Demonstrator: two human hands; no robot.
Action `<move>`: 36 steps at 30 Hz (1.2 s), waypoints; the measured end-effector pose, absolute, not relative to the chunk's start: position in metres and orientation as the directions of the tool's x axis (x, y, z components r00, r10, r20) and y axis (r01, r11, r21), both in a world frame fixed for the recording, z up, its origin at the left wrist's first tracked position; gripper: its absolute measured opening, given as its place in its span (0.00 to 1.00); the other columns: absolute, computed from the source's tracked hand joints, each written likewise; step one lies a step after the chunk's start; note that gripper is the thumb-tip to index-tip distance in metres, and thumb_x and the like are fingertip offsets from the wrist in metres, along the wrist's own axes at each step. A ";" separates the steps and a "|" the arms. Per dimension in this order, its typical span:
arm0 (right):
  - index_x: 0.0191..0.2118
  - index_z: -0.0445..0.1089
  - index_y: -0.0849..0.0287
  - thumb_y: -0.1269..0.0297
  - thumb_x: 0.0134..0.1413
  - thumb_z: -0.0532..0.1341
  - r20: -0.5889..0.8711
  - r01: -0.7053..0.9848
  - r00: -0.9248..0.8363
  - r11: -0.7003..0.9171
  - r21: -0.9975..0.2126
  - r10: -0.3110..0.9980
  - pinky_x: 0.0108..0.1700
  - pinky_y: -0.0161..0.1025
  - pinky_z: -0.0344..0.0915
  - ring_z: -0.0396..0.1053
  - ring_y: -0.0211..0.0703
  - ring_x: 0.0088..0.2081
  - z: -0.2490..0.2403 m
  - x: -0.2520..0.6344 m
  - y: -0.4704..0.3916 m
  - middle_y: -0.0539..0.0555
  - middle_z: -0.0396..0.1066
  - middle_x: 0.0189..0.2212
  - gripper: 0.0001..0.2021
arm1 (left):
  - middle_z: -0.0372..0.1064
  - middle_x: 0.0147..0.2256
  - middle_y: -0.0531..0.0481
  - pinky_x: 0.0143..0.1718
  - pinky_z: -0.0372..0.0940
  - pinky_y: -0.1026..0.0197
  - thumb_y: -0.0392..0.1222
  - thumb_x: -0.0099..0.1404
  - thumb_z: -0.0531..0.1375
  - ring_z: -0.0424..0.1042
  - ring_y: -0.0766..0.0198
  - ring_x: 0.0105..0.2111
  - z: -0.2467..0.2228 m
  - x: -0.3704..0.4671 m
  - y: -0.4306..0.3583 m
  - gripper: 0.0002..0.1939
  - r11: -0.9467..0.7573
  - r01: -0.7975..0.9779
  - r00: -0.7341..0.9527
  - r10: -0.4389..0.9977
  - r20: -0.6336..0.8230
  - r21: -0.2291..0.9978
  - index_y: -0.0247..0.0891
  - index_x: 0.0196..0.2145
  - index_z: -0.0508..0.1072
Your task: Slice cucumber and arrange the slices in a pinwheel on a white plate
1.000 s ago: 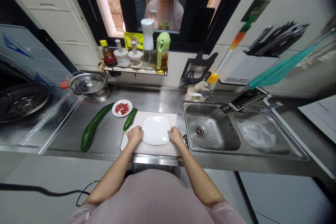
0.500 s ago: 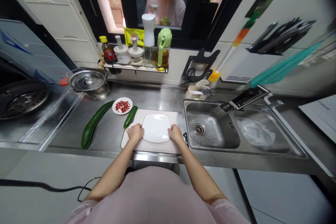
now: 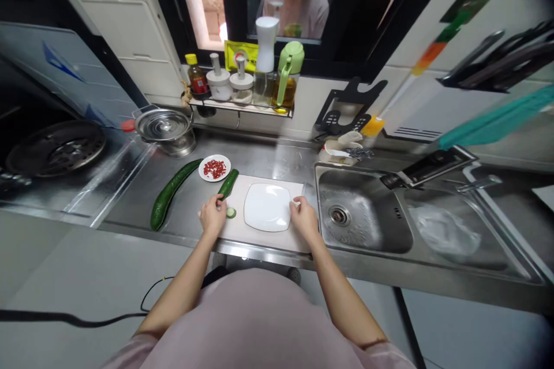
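A plate is lying on a cutting board left of the sink, with a cucumber slice sitting left of the plate and a dish behind, farther left.

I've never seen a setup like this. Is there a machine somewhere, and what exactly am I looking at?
No machine: these are a person's own bare hands, seen from a camera worn on the head, looking forward and down.

On the steel counter lies a pale board bearing a square-ish white plate and a small cut cucumber piece. The left hand is at the shorter cucumber; the right hand is at the plate's right edge. Whether either grips is hard to tell.

Farther left are a longer cucumber and a small dish of red bits.
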State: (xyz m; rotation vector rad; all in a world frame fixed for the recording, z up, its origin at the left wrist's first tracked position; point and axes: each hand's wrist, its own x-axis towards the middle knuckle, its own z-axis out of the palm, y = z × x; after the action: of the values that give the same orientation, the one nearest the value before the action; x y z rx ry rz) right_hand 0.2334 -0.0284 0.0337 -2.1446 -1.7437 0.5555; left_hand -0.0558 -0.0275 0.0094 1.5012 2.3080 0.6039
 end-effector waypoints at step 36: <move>0.36 0.70 0.56 0.57 0.58 0.51 -0.153 0.766 0.033 -0.123 -0.631 0.988 0.29 0.34 0.52 0.63 0.42 0.25 0.030 0.212 -0.054 0.47 0.63 0.17 0.13 | 0.75 0.37 0.50 0.40 0.59 0.60 0.44 0.59 0.60 0.69 0.60 0.38 0.008 -0.045 -0.043 0.07 0.348 0.688 -0.349 0.928 -0.130 0.637 0.42 0.34 0.77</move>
State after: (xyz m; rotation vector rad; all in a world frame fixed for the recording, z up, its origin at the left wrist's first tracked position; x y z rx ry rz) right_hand 0.2125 -0.0542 0.0300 -1.9420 -1.7771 0.8056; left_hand -0.0449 -0.0434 0.0081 1.4068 2.1402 0.6704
